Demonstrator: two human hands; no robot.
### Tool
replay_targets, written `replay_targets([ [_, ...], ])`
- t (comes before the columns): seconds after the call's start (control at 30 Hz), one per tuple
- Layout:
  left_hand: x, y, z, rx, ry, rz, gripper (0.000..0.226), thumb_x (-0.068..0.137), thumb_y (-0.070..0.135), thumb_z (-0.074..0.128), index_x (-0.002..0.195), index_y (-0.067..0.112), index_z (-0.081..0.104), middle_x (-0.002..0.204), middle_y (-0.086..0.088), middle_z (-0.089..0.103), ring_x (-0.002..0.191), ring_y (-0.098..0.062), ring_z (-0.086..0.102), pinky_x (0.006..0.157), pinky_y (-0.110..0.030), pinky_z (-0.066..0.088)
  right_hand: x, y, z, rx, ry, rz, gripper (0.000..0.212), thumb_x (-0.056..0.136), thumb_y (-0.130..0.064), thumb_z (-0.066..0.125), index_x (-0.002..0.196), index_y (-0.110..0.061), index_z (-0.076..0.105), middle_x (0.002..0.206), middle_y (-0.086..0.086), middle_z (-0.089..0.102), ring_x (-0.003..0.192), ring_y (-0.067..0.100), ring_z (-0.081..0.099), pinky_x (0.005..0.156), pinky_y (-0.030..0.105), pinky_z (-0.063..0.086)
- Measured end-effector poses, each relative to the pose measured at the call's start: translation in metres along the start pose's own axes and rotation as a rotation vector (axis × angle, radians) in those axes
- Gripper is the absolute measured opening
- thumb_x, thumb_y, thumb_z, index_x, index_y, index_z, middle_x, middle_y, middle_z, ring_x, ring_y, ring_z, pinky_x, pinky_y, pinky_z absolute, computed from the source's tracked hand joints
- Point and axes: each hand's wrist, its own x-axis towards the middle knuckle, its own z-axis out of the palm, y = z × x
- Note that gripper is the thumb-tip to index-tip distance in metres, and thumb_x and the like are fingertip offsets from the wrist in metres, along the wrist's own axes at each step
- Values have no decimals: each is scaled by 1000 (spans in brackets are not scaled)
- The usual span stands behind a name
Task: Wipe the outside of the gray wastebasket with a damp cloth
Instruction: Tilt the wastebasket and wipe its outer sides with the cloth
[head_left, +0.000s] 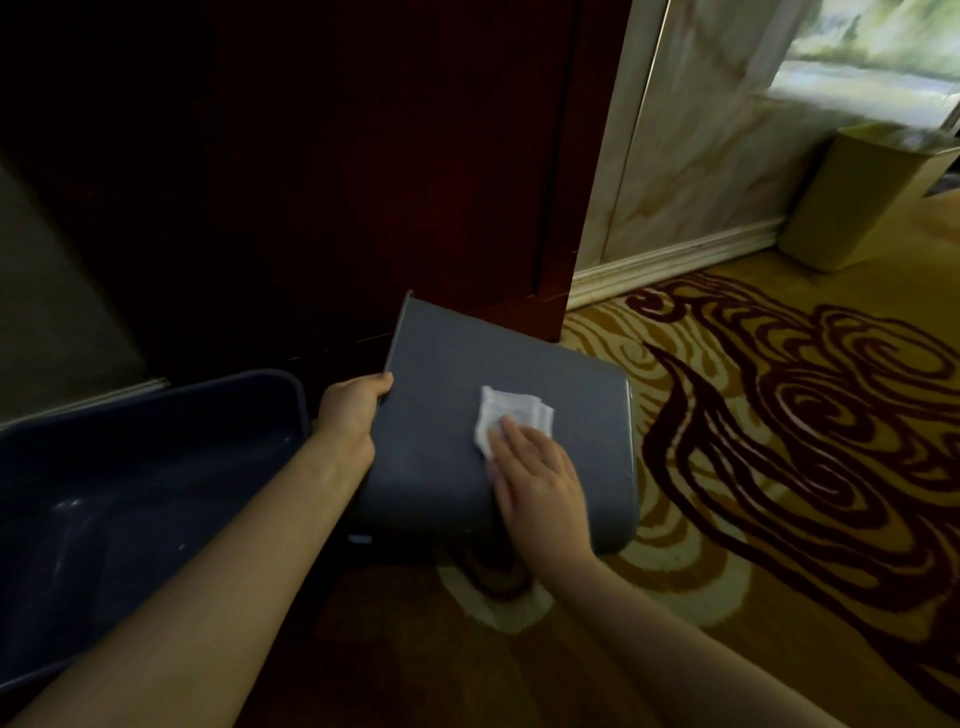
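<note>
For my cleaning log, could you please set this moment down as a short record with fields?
wastebasket: gray wastebasket tipped on its side on the patterned carpet
cloth: white cloth flat on its upward wall
right hand: right hand presses the cloth, palm down
left hand: left hand in a grip on the rim
nearby: dark blue tub at left; tan bin by the wall

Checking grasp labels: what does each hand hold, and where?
Left hand grips the gray wastebasket by its rim edge; right hand presses the white cloth flat.
</note>
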Motion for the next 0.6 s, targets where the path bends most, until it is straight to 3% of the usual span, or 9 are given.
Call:
replay_targets([
  [0.07,1,1,-1,9,11,-16,27,86,17,59,108,1,64,96,-15,66,91,-33,62,87,-46,52,-14,28,-4,-11,16,138,44,96,-33,40,139,-27,38,147,-3,40,136,19,33,109,37,21],
  [0.17,3,3,1,12,16,-33,30,86,17,60,110,-1,62,102,-17,64,95,-35,62,90,-48,51,-33,65,-10,-45,63,245,43,94,-30,38,136,-21,45,142,2,47,129,23,40,105,39,33],
  [0.3,3,5,4,19,12,-41,31,86,18,60,110,-1,60,100,-16,63,92,-33,61,88,-46,51,-43,93,-15,114,106,425,38,97,-23,39,134,-20,48,138,2,51,120,22,42,98,35,37],
  [0.4,1,6,5,17,23,-55,30,85,18,61,109,0,60,99,-16,63,92,-33,61,85,-45,52,-27,84,-22,231,234,541,33,95,-20,42,124,-17,56,126,4,60,115,21,48,93,33,36],
  [0.5,0,5,3,-12,18,-66,24,85,15,60,105,1,60,84,-11,63,77,-27,61,75,-39,52,-3,35,-29,272,286,345,34,92,-23,41,122,-21,57,123,-1,60,110,7,44,91,27,34],
  [0.6,0,5,3,-44,14,-76,27,85,13,60,108,-2,60,78,-10,61,69,-24,59,67,-37,53,-5,-33,-16,305,146,50,35,92,-24,46,126,-27,49,129,-4,55,115,8,43,94,28,38],
])
